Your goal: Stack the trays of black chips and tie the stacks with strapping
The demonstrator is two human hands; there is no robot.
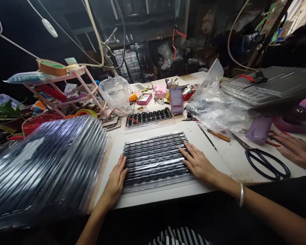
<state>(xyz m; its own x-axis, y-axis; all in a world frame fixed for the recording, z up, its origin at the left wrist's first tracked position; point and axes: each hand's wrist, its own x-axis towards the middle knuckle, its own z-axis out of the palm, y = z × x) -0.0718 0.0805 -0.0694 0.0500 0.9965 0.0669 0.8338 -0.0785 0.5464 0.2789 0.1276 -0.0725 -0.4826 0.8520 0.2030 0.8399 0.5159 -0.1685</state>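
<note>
A stack of ribbed plastic trays crowds in at nine o'clock of the ribbed clear tray on the white worktop, with a pink rack at ten, a tray of black pieces just beyond at twelve, a crumpled clear bag at two and black-handled scissors at three, near another person's hand. The ribbed clear tray lies flat — glossy ridges over dark rows, a clear margin at six. The left hand lies loosely along its nine-o'clock edge; the right hand rests spread on its three-o'clock end.
</note>
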